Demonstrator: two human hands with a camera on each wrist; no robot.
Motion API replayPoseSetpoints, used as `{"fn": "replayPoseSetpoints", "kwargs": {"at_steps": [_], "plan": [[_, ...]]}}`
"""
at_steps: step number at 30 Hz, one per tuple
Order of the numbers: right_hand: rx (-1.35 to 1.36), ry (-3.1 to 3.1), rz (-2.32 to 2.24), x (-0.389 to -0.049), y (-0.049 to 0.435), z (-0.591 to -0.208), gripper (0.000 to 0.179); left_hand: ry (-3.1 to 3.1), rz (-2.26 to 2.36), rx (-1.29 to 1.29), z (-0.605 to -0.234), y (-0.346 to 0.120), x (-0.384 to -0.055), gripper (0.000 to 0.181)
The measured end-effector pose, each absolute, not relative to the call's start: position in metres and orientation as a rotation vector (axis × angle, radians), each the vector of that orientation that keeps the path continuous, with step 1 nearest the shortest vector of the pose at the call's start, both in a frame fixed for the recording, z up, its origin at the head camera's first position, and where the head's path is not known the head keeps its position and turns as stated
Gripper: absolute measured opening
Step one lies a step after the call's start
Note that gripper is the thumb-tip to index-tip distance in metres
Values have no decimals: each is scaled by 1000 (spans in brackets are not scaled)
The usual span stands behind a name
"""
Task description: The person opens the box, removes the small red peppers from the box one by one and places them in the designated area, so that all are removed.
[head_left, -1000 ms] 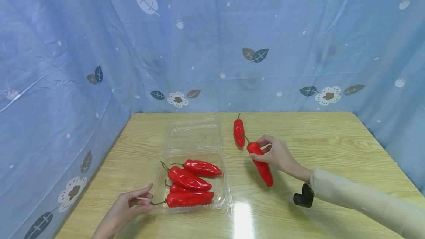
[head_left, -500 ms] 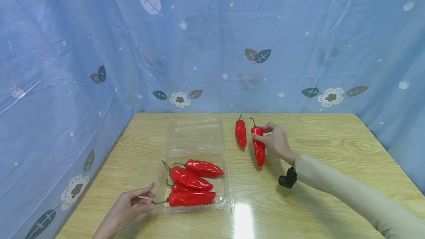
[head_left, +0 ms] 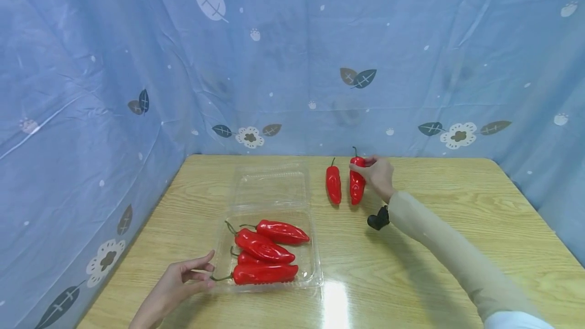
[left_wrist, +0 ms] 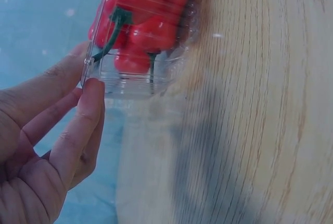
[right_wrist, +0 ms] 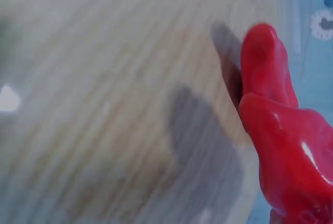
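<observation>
My left hand (head_left: 175, 283) pinches the near left rim of a clear plastic clamshell box (head_left: 316, 255); the left wrist view shows thumb and fingertips on the rim of the box (left_wrist: 138, 87). Several red peppers (head_left: 265, 274) with green stems lie in the box. Its lid (head_left: 271, 188) is folded back flat toward the far side. At the far part of the table, my right hand (head_left: 380, 174) grips a red pepper (head_left: 356, 190) near its stem end. A second red pepper (head_left: 333, 185) lies just left of it, stem pointing away. In the right wrist view the held pepper (right_wrist: 294, 156) partly covers the lying pepper (right_wrist: 263, 65).
The wooden table (head_left: 425, 248) ends at a blue patterned curtain (head_left: 292, 90) behind and on the sides. A dark strap-on device (head_left: 378, 218) hangs at my right wrist. Light glares on the table's front (head_left: 335, 301).
My right hand has carried its pepper away from me and slightly left, turning it from slanted to nearly parallel with the lying pepper. My left hand has stayed on the box.
</observation>
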State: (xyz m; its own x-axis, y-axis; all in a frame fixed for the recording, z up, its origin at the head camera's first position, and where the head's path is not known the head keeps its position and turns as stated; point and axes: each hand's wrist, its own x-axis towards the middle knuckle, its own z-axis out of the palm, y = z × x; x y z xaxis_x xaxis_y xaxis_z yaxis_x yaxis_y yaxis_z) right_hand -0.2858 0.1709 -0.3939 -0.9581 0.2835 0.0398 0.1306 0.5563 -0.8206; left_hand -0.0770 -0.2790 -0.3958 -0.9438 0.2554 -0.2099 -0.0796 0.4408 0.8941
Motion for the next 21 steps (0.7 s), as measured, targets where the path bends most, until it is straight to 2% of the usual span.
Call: {"fn": "replayPoseSetpoints", "kwargs": {"at_steps": [10, 21], "plan": [[-486, -2510, 1472, -302, 173, -385, 51, 2373, 1523, 156, -398, -278, -77, 70], [-510, -2470, 1481, -304, 165, -402, 43, 2383, 1531, 178, -399, -279, -76, 69]]}}
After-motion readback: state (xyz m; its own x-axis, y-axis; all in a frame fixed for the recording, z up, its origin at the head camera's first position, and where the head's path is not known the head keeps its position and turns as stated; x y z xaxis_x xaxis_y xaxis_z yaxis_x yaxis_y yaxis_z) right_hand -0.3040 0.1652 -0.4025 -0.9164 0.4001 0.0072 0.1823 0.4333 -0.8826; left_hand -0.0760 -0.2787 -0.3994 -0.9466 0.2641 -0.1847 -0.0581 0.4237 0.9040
